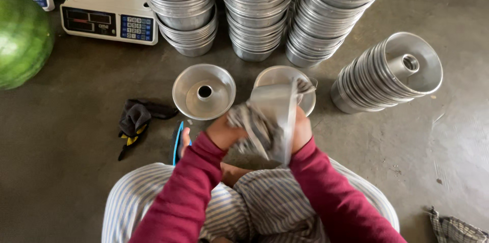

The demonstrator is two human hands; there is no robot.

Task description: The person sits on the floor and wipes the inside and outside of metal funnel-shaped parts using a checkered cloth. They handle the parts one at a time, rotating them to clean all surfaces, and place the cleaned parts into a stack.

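Hands both closed on work: left hand (224, 132) grips grey rag (249, 121), right hand (301, 130) holds tube pan (277, 108) — light, stiff, slick metal, best held by rim.

Ring pan (204, 92) lies before pan stacks (254, 14), scale (109, 11) to their left.

Grey concrete floor (76, 182). Single ring pan (204, 91) sits open side up as landmark: three pan stacks (254, 14) behind it, toppled stack (387, 72) far to its right, dark glove (135, 118) just left, scale (109, 9) and watermelon (23, 37) behind-left, checked cloth (456, 229) far right-front.
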